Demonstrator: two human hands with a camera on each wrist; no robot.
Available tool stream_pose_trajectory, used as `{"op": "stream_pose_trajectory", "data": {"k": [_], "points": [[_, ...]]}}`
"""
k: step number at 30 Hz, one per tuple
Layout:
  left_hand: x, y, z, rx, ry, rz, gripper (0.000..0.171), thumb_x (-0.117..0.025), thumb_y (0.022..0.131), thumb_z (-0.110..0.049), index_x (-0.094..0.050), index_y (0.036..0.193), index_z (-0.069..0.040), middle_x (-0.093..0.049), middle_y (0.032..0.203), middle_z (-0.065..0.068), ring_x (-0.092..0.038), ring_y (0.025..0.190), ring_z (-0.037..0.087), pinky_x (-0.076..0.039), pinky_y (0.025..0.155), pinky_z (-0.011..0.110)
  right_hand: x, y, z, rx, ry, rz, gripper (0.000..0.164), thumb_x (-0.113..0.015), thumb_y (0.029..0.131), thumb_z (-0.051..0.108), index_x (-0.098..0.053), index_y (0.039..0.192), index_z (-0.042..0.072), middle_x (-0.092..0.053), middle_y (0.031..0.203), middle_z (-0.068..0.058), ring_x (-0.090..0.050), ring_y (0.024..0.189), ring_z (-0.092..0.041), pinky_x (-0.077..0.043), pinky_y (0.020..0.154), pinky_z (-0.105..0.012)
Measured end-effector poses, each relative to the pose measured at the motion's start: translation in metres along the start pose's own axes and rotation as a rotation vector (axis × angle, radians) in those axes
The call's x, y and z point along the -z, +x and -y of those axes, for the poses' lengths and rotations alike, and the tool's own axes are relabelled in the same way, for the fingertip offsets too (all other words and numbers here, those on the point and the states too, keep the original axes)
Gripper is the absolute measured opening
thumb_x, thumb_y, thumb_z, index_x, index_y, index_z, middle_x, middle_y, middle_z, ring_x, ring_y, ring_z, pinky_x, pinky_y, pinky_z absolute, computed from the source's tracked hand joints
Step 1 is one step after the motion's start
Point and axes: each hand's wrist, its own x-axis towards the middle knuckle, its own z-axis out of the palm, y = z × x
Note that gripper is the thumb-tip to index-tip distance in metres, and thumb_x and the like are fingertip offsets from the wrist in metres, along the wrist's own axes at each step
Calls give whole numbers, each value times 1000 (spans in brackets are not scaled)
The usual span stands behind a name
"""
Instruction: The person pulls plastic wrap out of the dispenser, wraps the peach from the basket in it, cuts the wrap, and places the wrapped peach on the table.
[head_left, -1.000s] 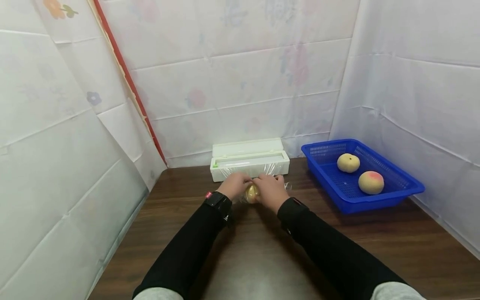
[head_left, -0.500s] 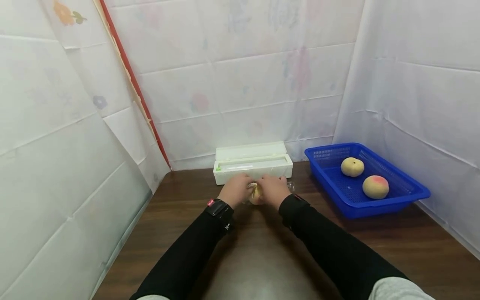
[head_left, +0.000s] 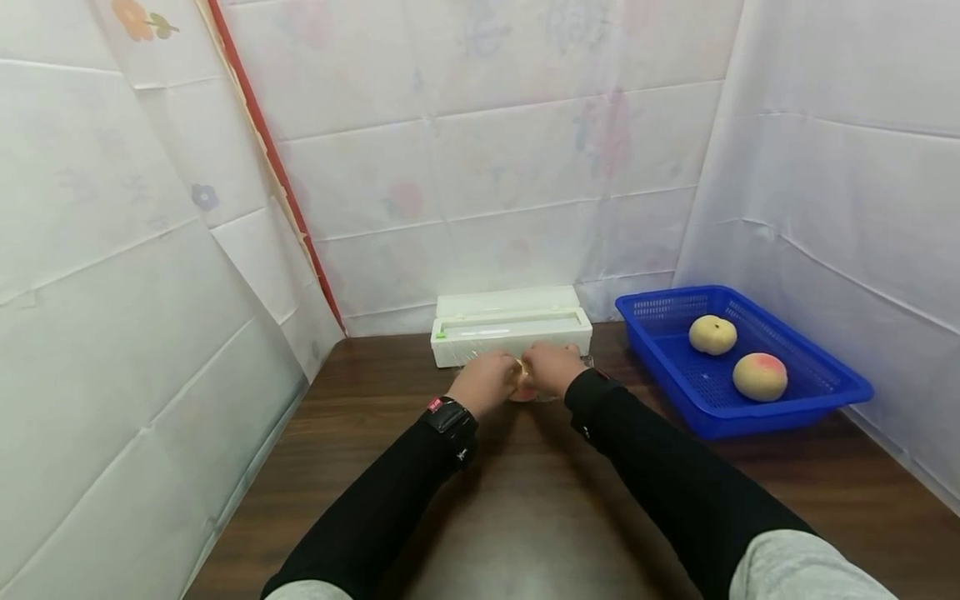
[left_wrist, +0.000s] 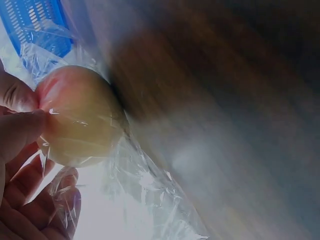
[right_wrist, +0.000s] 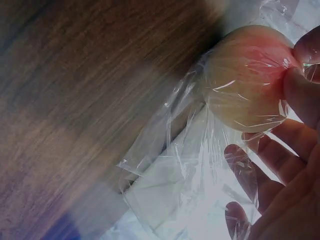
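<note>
A peach (head_left: 522, 393) wrapped in clear cling film (left_wrist: 142, 192) lies on the table between both hands, in front of a white box. Its pink blush shows in both wrist views. My left hand (head_left: 483, 383) pinches film at the peach's near-left side, its thumb against the fruit and the other fingers curving below under loose film. From the right, my right hand (head_left: 553, 368) also pinches film against the peach (right_wrist: 247, 82), with film (right_wrist: 200, 150) spread over its lower fingers. In the head view the hands hide most of the fruit.
Just behind the hands stands the white cling-film box (head_left: 510, 337), lid raised against the wall. A blue plastic basket (head_left: 795, 406) at the right holds two peaches (head_left: 712, 334). White sheeting (head_left: 480, 167) encloses the brown table (head_left: 360, 400) at the back and sides.
Both hands stay at the peach, and the fingers have shifted around the film. More of the pink blush now shows between the hands than a second ago. The head view has shifted slightly.
</note>
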Motion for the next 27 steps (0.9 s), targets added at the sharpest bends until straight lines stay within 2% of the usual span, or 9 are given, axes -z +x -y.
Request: {"op": "stream_pose_trajectory", "data": {"k": [5,11,13,17,19,23,27], "points": [[-3,7,9,54,-33,23,17,-82,93,-23,-77,108,-14,-74,101,-1,-71,94,16,-61,83,35,-7,12,-8,10,2,15,22,-71,102,42,-72,107,21,-66,108,-1,-63,95,-22,-41,86,-52],[-12,18,21,60,-60,84,28,-88,87,-35,-74,102,-16,-71,95,-3,-66,88,14,-57,79,32,-7,12,-13,9,19,34,23,-60,108,44,-67,106,22,-69,114,-4,-65,105,-26,-41,92,-57],[-14,21,25,85,-83,102,31,-87,88,-36,-74,107,-14,-73,100,-2,-67,91,15,-57,81,33,-7,8,-12,17,1,-2,26,-64,107,43,-69,119,20,-70,125,-5,-65,116,-28,-42,97,-60],[-17,26,34,162,-168,136,38,-85,91,-35,-74,119,-12,-75,110,2,-70,98,18,-59,87,38,-7,2,-6,88,-47,-114,50,-74,100,37,-63,143,14,-66,142,-11,-61,133,-33,-42,106,-66],[-17,29,40,189,-227,152,37,-83,93,-34,-74,123,-13,-76,113,1,-70,100,18,-58,89,39,-9,2,-4,122,-53,-141,57,-78,97,34,-61,146,11,-66,139,-15,-62,130,-36,-46,107,-64],[-17,34,53,203,-324,177,43,-78,98,-36,-71,136,-18,-75,124,0,-68,102,16,-56,91,38,-18,5,-5,108,1,-108,66,-82,95,30,-55,151,9,-64,133,-18,-65,121,-39,-53,102,-57],[-21,33,64,197,-399,244,48,-70,104,-41,-62,149,-25,-72,129,-2,-68,89,15,-57,78,34,-29,7,-11,46,75,-38,88,-82,96,30,-33,167,16,-55,149,-22,-58,134,-42,-51,108,-57]]}}
